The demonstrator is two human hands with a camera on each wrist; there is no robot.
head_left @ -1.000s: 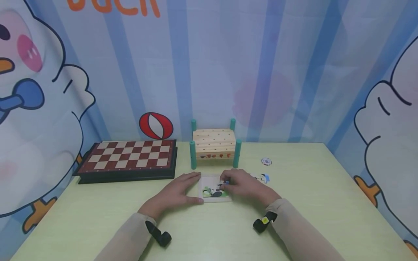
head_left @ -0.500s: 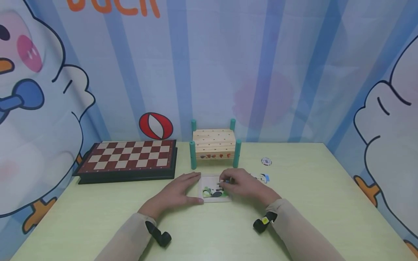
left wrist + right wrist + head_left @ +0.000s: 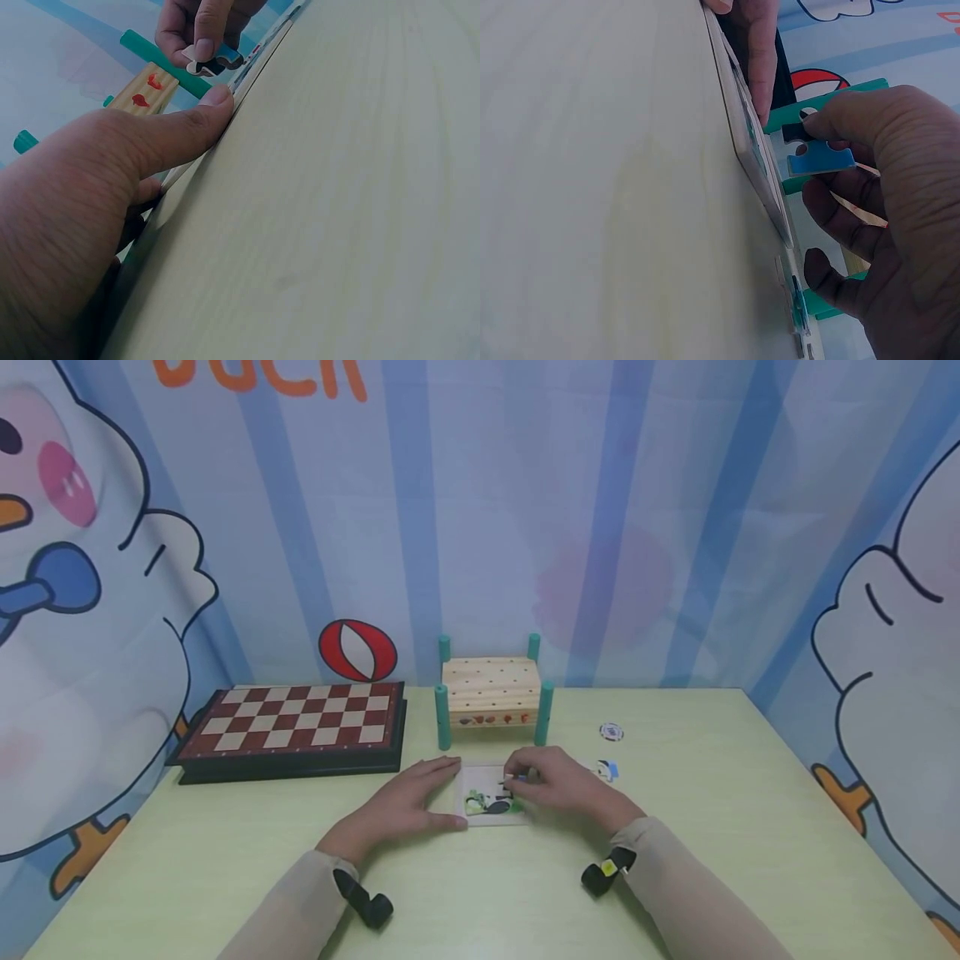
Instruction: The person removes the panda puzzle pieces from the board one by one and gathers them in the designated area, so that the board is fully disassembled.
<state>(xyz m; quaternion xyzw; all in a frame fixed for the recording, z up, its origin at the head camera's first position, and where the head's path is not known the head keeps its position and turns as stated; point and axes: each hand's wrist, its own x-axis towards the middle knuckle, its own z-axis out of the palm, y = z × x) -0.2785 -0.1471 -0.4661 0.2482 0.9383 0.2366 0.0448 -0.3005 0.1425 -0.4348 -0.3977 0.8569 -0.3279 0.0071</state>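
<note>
A jigsaw piece in blue, black and white is pinched between the thumb and fingers of my right hand, held over the right part of a small white puzzle tray. Joined green, black and white pieces lie along the tray's near side. My left hand rests at the tray's left edge, its thumb at the near corner and its fingers, fairly straight, at the far corner. My right hand hides the tray's right side.
Loose puzzle pieces lie just right of my right hand, with a round chip behind them. A wooden stand with green posts is behind the tray. A chessboard box occupies the table's left back.
The pinched piece has tipped slightly and turned in my right fingers, which shifted a little. My left hand has stayed in place at the tray.
</note>
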